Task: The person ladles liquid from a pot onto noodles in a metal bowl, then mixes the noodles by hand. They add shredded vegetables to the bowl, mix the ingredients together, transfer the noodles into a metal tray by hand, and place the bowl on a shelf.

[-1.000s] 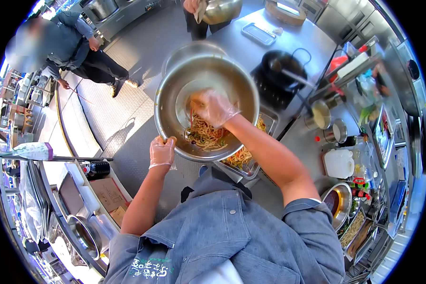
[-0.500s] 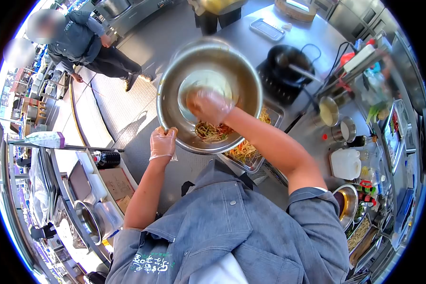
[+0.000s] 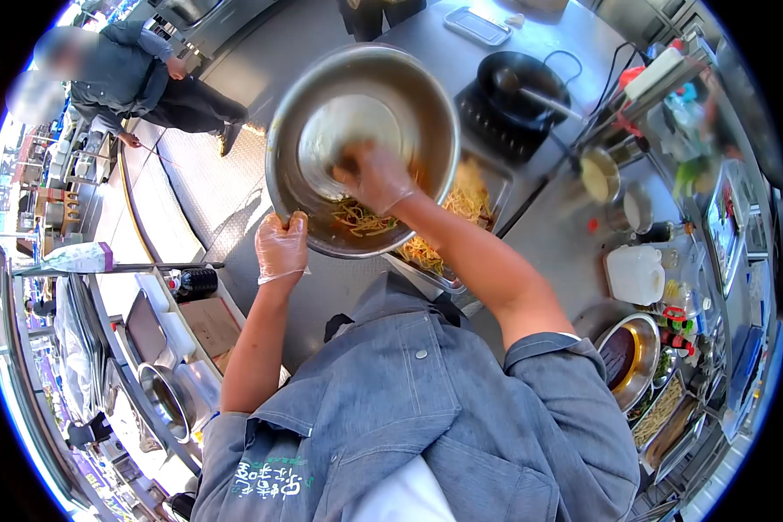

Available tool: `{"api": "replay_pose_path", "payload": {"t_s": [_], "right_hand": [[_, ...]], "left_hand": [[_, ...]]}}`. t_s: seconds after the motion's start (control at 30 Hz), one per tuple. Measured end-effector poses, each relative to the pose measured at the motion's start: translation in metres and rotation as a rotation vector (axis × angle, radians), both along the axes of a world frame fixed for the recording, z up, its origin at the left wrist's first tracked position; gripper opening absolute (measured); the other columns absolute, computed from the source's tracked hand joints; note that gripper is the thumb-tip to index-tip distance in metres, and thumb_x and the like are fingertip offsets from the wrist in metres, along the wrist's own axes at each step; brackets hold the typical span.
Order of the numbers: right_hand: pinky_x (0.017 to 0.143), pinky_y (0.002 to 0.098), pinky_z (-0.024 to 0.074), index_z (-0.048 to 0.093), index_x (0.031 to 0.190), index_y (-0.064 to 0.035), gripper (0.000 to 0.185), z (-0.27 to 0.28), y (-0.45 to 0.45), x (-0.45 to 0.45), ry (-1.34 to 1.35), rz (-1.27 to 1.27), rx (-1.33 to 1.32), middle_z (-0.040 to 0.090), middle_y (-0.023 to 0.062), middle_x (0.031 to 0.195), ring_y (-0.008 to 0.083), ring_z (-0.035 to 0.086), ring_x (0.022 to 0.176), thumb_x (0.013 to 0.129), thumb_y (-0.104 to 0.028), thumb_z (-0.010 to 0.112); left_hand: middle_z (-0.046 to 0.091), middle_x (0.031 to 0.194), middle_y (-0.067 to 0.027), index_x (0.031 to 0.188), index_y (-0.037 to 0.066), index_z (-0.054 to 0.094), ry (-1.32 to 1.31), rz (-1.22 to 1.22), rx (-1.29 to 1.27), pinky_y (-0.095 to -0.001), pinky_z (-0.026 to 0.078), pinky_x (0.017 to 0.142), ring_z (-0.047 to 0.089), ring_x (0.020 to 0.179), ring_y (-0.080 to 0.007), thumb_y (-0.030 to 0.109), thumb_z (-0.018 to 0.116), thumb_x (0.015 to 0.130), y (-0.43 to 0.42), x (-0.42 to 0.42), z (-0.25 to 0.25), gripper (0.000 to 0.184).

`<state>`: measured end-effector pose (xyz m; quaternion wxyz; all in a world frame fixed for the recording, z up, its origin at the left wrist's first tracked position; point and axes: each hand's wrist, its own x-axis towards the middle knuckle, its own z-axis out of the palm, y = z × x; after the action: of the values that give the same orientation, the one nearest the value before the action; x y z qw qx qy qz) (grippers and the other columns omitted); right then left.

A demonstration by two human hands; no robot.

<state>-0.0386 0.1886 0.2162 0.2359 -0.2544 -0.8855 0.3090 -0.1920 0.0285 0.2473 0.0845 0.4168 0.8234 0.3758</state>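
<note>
A large metal mixing bowl (image 3: pixel 424 113) is tilted in front of me, with shredded, noodle-like food (image 3: pixel 363 217) gathered on its near side. My left hand (image 3: pixel 283 246), in a clear plastic glove, is closed around the bowl's near-left rim. Inside the bowl, my gloved right hand (image 3: pixel 381 181) is just above the shreds. Motion smears its fingers, so I cannot make out what they hold. Partly beneath the bowl and my right forearm, a metal tray (image 3: pixel 505 184) holds more shredded food (image 3: pixel 470 193).
A black wok (image 3: pixel 505 74) with a ladle sits on a cooker right of the bowl. A white jug (image 3: pixel 635 275) and a bowl of dark sauce (image 3: pixel 619 355) stand farther right. At upper left is another person (image 3: pixel 130 74). A cardboard box (image 3: pixel 209 326) lies at left.
The whole view has shifted, so the bowl and worktop appear higher and farther left. Within the bowl, my right hand has moved slightly right and toward me. My left hand keeps its grip.
</note>
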Motion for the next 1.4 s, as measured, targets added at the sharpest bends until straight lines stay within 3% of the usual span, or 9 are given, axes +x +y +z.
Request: {"api": "replay_pose_path", "payload": {"t_s": [0.23, 0.3, 0.47, 0.6, 0.77, 0.9, 1.17, 1.23, 1.4], "right_hand": [[0.103, 0.0433, 0.0466, 0.069, 0.114, -0.0088, 0.03, -0.051, -0.008, 0.011, -0.119, 0.194, 0.359, 0.067, 0.0129, 0.113, 0.0323, 0.064, 0.108, 0.088, -0.024, 0.063], [0.107, 0.0427, 0.042, 0.07, 0.112, -0.0107, 0.028, -0.061, 0.007, 0.028, -0.438, 0.248, 0.426, 0.067, 0.0103, 0.113, 0.0276, 0.063, 0.112, 0.087, -0.019, 0.059], [0.116, 0.0687, 0.0229, 0.067, 0.123, -0.0186, 0.033, -0.065, 0.004, 0.031, -0.259, -0.02, 0.41, 0.055, 0.0157, 0.138, 0.0376, 0.044, 0.137, 0.092, -0.019, 0.055], [0.117, 0.0722, 0.0171, 0.065, 0.127, -0.015, 0.036, -0.082, 0.023, 0.049, -0.442, -0.171, 0.23, 0.053, 0.0158, 0.142, 0.0411, 0.04, 0.142, 0.093, -0.017, 0.053], [0.118, 0.0693, 0.0196, 0.066, 0.127, -0.0131, 0.037, -0.1, 0.034, 0.085, -0.535, -0.169, 0.256, 0.05, 0.0162, 0.147, 0.0406, 0.041, 0.141, 0.093, -0.018, 0.052], [0.121, 0.0553, 0.0269, 0.066, 0.123, -0.0056, 0.037, -0.148, 0.048, 0.113, -0.244, -0.35, 0.436, 0.051, 0.0193, 0.146, 0.0383, 0.042, 0.141, 0.09, -0.019, 0.055], [0.117, 0.0529, 0.0336, 0.058, 0.137, -0.0057, 0.051, -0.167, 0.015, 0.138, -0.255, -0.643, 0.115, 0.041, 0.027, 0.155, 0.0429, 0.049, 0.136, 0.086, -0.011, 0.059], [0.115, 0.0501, 0.0367, 0.059, 0.136, -0.0047, 0.052, -0.162, 0.021, 0.14, -0.188, -0.697, 0.041, 0.049, 0.0304, 0.147, 0.0436, 0.054, 0.13, 0.084, -0.009, 0.059], [0.106, 0.0501, 0.0446, 0.06, 0.133, -0.003, 0.058, -0.182, 0.054, 0.111, -0.229, -0.825, 0.118, 0.063, 0.0316, 0.117, 0.0456, 0.054, 0.122, 0.076, -0.005, 0.066]], "left_hand": [[0.065, 0.071, -0.0152, 0.087, -0.003, 0.064, 0.073, -0.033, -0.015, -0.0393, 0.049, 0.064, 0.06, 0.062, -0.0241, 0.011, 0.063, 0.094, 0.009, 0.027, 0.038, 0.015], [0.067, 0.074, -0.0157, 0.093, -0.002, 0.066, 0.099, -0.089, 0.001, -0.0387, 0.05, 0.065, 0.063, 0.064, -0.0273, 0.009, 0.062, 0.094, 0.014, 0.028, 0.03, 0.012], [0.066, 0.074, -0.0167, 0.095, -0.003, 0.067, 0.203, -0.147, 0.05, -0.039, 0.05, 0.065, 0.065, 0.064, -0.0307, 0.004, 0.064, 0.092, 0.032, 0.045, 0.015, 0.008], [0.062, 0.069, -0.0162, 0.092, -0.004, 0.066, 0.28, -0.255, 0.18, -0.0378, 0.048, 0.06, 0.061, 0.058, -0.0298, 0.001, 0.065, 0.091, 0.04, 0.047, 0.005, 0.006], [0.062, 0.07, -0.0164, 0.091, -0.004, 0.064, 0.277, -0.161, 0.002, -0.0385, 0.049, 0.06, 0.063, 0.062, -0.0306, 0.002, 0.062, 0.093, 0.038, 0.052, -0.002, 0.007], [0.063, 0.072, -0.0177, 0.092, -0.003, 0.064, 0.295, -0.2, 0.071, -0.0397, 0.049, 0.061, 0.063, 0.063, -0.0317, 0.005, 0.06, 0.094, 0.043, 0.045, -0.015, 0.009], [0.062, 0.069, -0.0227, 0.082, -0.005, 0.061, 0.216, -0.089, 0.093, -0.0477, 0.047, 0.059, 0.061, 0.061, -0.042, 0.011, 0.065, 0.093, 0.04, 0.039, -0.014, 0.019], [0.063, 0.072, -0.0197, 0.089, -0.005, 0.063, 0.272, -0.131, 0.111, -0.0397, 0.048, 0.06, 0.063, 0.062, -0.0315, 0.006, 0.063, 0.093, 0.039, 0.028, -0.018, 0.011], [0.06, 0.067, -0.0192, 0.08, -0.004, 0.058, 0.241, -0.079, 0.087, -0.0418, 0.046, 0.058, 0.059, 0.058, -0.0331, 0.006, 0.065, 0.092, 0.025, -0.013, -0.033, 0.017]]}}
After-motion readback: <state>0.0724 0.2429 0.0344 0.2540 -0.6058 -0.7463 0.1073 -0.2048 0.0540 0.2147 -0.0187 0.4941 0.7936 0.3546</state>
